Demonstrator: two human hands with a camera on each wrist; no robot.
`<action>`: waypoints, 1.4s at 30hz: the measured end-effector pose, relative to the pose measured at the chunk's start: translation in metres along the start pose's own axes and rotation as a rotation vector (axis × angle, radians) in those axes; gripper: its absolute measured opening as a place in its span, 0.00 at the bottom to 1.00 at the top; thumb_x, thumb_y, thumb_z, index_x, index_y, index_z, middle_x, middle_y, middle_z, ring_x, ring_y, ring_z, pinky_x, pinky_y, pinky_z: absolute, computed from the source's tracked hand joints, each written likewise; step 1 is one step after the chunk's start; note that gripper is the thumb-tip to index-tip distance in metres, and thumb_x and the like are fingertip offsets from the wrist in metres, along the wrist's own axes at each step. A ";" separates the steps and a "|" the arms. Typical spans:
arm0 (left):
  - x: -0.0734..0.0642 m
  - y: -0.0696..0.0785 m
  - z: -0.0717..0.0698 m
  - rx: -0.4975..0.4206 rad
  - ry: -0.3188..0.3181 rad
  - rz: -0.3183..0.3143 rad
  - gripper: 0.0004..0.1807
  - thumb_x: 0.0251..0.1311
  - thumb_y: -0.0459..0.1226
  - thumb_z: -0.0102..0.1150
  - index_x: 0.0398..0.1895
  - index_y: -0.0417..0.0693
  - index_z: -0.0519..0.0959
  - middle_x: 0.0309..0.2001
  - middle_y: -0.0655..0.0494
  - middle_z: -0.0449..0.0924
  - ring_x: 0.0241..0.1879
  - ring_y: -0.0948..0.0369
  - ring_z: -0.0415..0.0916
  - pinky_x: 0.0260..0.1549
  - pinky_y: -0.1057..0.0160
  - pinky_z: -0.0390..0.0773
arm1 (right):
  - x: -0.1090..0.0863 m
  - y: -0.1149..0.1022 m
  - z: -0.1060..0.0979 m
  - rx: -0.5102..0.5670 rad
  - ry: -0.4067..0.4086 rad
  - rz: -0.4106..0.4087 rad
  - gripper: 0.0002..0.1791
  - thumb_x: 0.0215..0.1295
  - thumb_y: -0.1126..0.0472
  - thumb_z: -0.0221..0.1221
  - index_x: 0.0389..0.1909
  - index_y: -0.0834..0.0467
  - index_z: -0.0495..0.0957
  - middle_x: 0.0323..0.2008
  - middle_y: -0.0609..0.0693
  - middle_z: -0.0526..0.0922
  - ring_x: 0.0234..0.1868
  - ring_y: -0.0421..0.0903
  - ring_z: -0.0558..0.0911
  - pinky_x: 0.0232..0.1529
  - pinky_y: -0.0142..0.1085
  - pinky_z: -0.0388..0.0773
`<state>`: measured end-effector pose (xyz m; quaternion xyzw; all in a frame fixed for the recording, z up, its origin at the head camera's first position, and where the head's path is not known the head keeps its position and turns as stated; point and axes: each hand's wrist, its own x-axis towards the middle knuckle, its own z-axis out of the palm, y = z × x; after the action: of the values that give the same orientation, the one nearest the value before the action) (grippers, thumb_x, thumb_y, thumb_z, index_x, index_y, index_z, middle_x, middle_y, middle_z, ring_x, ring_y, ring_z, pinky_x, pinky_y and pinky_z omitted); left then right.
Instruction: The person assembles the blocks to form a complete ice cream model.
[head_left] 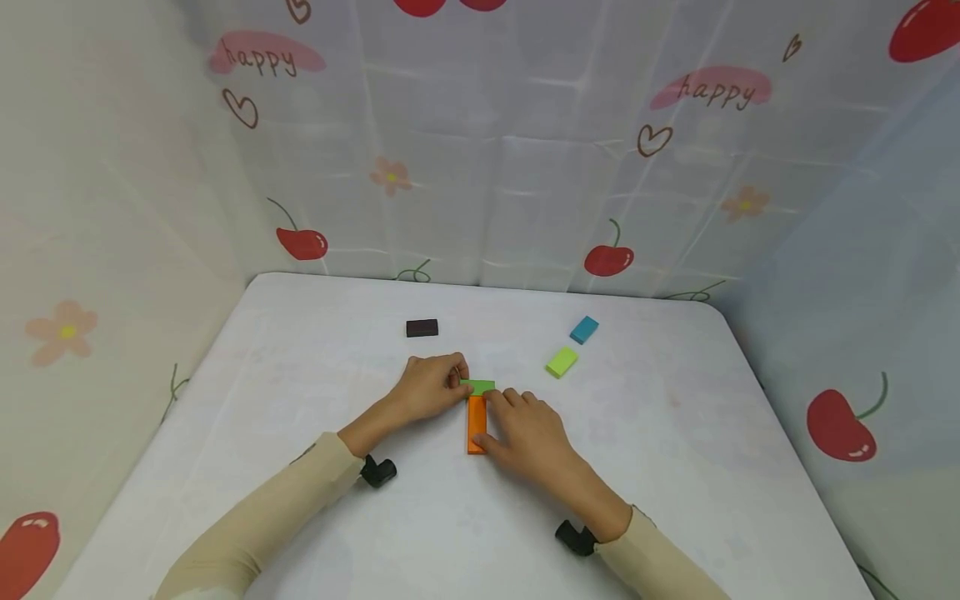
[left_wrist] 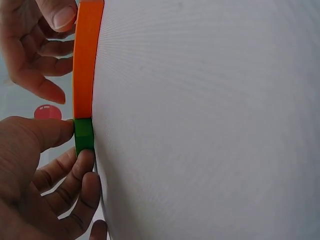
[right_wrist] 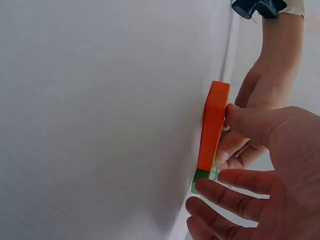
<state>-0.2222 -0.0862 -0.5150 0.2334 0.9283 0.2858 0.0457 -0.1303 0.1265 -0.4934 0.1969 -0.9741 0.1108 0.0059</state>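
An orange block (head_left: 477, 425) lies lengthwise on the white table, and a green block (head_left: 482, 387) lies crosswise against its far end, making a T shape. My left hand (head_left: 431, 386) pinches the green block at its left side between thumb and index finger; the left wrist view shows this grip on the green block (left_wrist: 84, 135) closely. My right hand (head_left: 531, 435) rests its thumb on the orange block (right_wrist: 214, 127) near its close end. Its other fingers reach loosely forward, with a fingertip at the right end of the green block (right_wrist: 200, 175).
Beyond the left hand lies a dark brown block (head_left: 422, 327). Farther right are a lime block (head_left: 562, 362) and a blue block (head_left: 584, 329). A printed curtain (head_left: 480, 208) hangs behind the table (head_left: 660, 467). Each wrist carries a small black camera mount.
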 end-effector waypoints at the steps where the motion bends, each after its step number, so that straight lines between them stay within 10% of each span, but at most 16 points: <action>1: 0.000 0.000 0.000 -0.001 0.000 0.000 0.09 0.70 0.46 0.70 0.41 0.55 0.81 0.26 0.66 0.80 0.29 0.67 0.74 0.56 0.44 0.68 | 0.001 0.000 0.000 -0.003 -0.007 0.008 0.39 0.66 0.37 0.72 0.71 0.53 0.76 0.56 0.51 0.86 0.48 0.51 0.81 0.48 0.45 0.83; 35: 0.001 0.000 -0.004 0.026 -0.025 0.001 0.12 0.70 0.49 0.70 0.46 0.54 0.82 0.30 0.66 0.82 0.31 0.66 0.75 0.57 0.41 0.70 | 0.014 0.008 -0.011 0.025 -0.145 0.047 0.42 0.63 0.32 0.71 0.73 0.48 0.76 0.62 0.54 0.84 0.51 0.55 0.81 0.50 0.51 0.84; 42: 0.005 -0.010 -0.014 0.005 -0.001 -0.041 0.15 0.69 0.48 0.72 0.51 0.54 0.82 0.35 0.62 0.84 0.32 0.64 0.76 0.47 0.53 0.74 | 0.013 0.009 -0.009 0.038 -0.143 0.046 0.43 0.63 0.31 0.71 0.73 0.49 0.77 0.62 0.54 0.84 0.53 0.55 0.82 0.51 0.52 0.84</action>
<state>-0.2338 -0.0986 -0.5087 0.2147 0.9335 0.2826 0.0516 -0.1457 0.1319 -0.4860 0.1818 -0.9741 0.1153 -0.0699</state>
